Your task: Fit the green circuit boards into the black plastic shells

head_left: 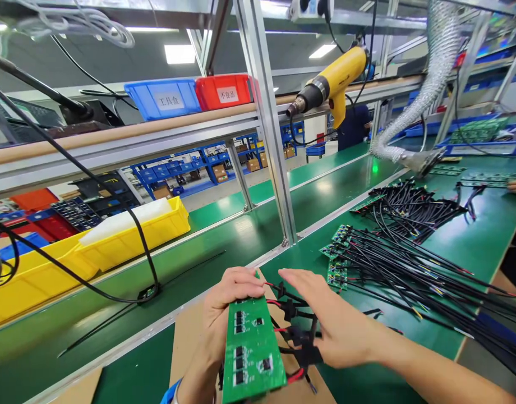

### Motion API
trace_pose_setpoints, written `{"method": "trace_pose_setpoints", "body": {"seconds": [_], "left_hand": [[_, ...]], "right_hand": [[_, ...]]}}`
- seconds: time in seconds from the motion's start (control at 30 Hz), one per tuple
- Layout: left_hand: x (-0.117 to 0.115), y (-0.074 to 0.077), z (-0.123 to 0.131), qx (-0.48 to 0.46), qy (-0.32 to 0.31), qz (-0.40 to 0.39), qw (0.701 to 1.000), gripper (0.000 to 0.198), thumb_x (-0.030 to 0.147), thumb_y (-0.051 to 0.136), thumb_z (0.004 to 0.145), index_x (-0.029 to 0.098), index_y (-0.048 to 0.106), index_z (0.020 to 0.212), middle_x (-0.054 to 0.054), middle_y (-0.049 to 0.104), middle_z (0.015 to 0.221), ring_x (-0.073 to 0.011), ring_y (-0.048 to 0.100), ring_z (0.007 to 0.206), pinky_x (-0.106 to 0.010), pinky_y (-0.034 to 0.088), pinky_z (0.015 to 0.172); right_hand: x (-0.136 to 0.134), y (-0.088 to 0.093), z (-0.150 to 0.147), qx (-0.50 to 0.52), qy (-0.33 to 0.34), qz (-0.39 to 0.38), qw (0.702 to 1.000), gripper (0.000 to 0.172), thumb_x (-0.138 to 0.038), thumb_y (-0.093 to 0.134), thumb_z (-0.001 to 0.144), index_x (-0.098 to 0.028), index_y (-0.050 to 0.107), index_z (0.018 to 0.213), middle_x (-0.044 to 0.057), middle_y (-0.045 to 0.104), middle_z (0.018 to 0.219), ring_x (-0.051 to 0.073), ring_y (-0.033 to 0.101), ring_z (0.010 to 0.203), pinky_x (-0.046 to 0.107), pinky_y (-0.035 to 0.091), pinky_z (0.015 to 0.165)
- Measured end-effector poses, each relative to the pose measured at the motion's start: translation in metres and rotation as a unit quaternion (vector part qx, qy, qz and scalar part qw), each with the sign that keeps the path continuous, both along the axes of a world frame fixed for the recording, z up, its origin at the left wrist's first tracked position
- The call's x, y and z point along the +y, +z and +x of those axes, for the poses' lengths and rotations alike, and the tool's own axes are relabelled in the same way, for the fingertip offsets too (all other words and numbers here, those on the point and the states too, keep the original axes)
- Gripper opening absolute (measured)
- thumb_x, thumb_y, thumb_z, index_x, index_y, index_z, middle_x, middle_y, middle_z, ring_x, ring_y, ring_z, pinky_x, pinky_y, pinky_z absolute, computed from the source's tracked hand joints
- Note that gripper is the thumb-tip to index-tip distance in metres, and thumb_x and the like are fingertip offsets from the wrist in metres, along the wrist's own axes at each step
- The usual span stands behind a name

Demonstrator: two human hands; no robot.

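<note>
Your left hand (228, 297) gripped the green board (252, 356) above the cardboard (188, 331); your right hand (337, 322) was spread by its black connectors (307, 353), contact unclear. Red leads (295, 376) looked attached; couldn't tell what remained. Other wired boards (337, 272) lay rightward.

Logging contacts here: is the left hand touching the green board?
Touching: the head view shows the left hand gripping the green board, curled over its far end.

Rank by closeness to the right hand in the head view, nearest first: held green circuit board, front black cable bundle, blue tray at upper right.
From the right hand:
1. Green circuit board, just left, in the left hand.
2. Front black cable bundle, to the right.
3. Blue tray, farther back, upper right.
</note>
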State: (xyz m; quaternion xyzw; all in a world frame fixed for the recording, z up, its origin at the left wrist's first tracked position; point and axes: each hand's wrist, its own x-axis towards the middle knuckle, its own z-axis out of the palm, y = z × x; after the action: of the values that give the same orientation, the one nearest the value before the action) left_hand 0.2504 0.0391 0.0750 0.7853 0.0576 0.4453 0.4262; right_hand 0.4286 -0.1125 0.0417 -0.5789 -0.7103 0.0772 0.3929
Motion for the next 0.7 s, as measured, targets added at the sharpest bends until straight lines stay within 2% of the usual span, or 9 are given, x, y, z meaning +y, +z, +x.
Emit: {"method": "trace_pose_setpoints", "body": {"seconds": [0.1, 0.2, 0.27, 0.37, 0.43, 0.5, 0.57, 0.63, 0.7], "left_hand": [[0.001, -0.009, -0.001, -0.016, 0.039, -0.020, 0.999, 0.018, 0.039, 0.070, 0.083, 0.027, 0.078, 0.094, -0.007, 0.070, 0.110, -0.0298, 0.058, 0.114, -0.043, 0.048, 0.098], [-0.002, -0.024, -0.003, -0.016, 0.040, -0.133, 0.990, 0.059, 0.056, 0.059, 0.085, 0.030, 0.051, 0.138, -0.006, 0.041, 0.150, -0.0342, 0.042, 0.134, -0.047, 0.045, 0.103], [-0.011, -0.035, -0.002, -0.009, -0.024, -0.181, 0.983, 0.083, 0.074, 0.049, 0.081, 0.029, 0.031, 0.148, -0.009, 0.036, 0.153, -0.0366, 0.040, 0.136, -0.051, 0.044, 0.104], [-0.035, -0.051, 0.011, -0.016, -0.098, -0.181, 0.978, 0.105, 0.081, 0.066, 0.060, 0.028, 0.035, 0.145, -0.011, 0.051, 0.140, -0.0376, 0.046, 0.131, -0.052, 0.039, 0.108], [-0.050, -0.056, 0.025, -0.030, -0.071, -0.220, 0.972, 0.093, 0.064, 0.081, 0.059, 0.029, 0.045, 0.138, -0.010, 0.060, 0.128, -0.0339, 0.053, 0.123, -0.049, 0.042, 0.106], [-0.055, -0.054, 0.035, -0.053, 0.004, -0.289, 0.956, 0.061, 0.051, 0.078, 0.070, 0.026, 0.057, 0.122, -0.007, 0.067, 0.112, -0.0271, 0.061, 0.111, -0.042, 0.049, 0.098], [-0.050, -0.043, 0.033, -0.070, 0.056, -0.328, 0.940, 0.036, 0.050, 0.069, 0.077, 0.023, 0.066, 0.100, -0.004, 0.069, 0.090, -0.0204, 0.067, 0.088, -0.032, 0.055, 0.083], [-0.038, -0.025, 0.015, -0.043, 0.073, -0.341, 0.936, 0.024, 0.044, 0.069, 0.078, 0.020, 0.067, 0.082, 0.000, 0.065, 0.067, -0.0134, 0.062, 0.058, -0.023, 0.054, 0.058], [-0.029, -0.005, -0.017, 0.027, 0.067, -0.352, 0.933, 0.015, 0.034, 0.072, 0.078, 0.019, 0.069, 0.079, 0.003, 0.057, 0.051, -0.0078, 0.045, 0.037, -0.017, 0.040, 0.037]], "right_hand": [[0.018, 0.001, 0.001, 0.116, 0.046, -0.033, 0.992, 0.061, -0.027, 0.061, 0.082, -0.020, 0.042, 0.139, 0.012, 0.058, 0.123, 0.027, 0.055, 0.109, 0.043, 0.047, 0.095], [0.025, 0.011, -0.002, 0.216, 0.034, 0.010, 0.976, 0.038, -0.019, 0.051, 0.087, -0.023, 0.053, 0.125, 0.005, 0.064, 0.109, 0.020, 0.061, 0.094, 0.034, 0.051, 0.085], [0.027, 0.019, -0.005, 0.242, -0.010, 0.028, 0.970, 0.034, -0.018, 0.049, 0.089, -0.023, 0.052, 0.122, 0.004, 0.064, 0.109, 0.020, 0.061, 0.094, 0.034, 0.051, 0.084], [0.030, 0.028, -0.013, 0.251, -0.040, 0.035, 0.967, 0.030, -0.020, 0.051, 0.089, -0.023, 0.051, 0.120, 0.005, 0.065, 0.108, 0.020, 0.061, 0.096, 0.035, 0.050, 0.086], [0.029, 0.033, -0.020, 0.266, -0.009, 0.016, 0.964, 0.026, -0.020, 0.050, 0.091, -0.022, 0.051, 0.117, 0.004, 0.065, 0.106, 0.019, 0.061, 0.095, 0.033, 0.049, 0.086], [0.026, 0.041, -0.026, 0.271, 0.026, -0.019, 0.962, 0.019, -0.020, 0.046, 0.094, -0.021, 0.053, 0.111, 0.003, 0.065, 0.100, 0.017, 0.061, 0.090, 0.030, 0.050, 0.081], [0.020, 0.053, -0.027, 0.243, 0.056, -0.061, 0.967, 0.015, -0.021, 0.047, 0.094, -0.021, 0.057, 0.104, 0.001, 0.065, 0.093, 0.015, 0.059, 0.081, 0.026, 0.050, 0.071], [0.013, 0.071, -0.017, 0.193, 0.084, -0.100, 0.972, 0.012, -0.023, 0.050, 0.092, -0.020, 0.061, 0.097, -0.001, 0.064, 0.083, 0.013, 0.056, 0.071, 0.023, 0.047, 0.060], [0.008, 0.089, 0.004, 0.140, 0.113, -0.154, 0.972, 0.011, -0.027, 0.055, 0.090, -0.021, 0.063, 0.087, -0.002, 0.060, 0.071, 0.012, 0.053, 0.061, 0.021, 0.043, 0.051]]}}
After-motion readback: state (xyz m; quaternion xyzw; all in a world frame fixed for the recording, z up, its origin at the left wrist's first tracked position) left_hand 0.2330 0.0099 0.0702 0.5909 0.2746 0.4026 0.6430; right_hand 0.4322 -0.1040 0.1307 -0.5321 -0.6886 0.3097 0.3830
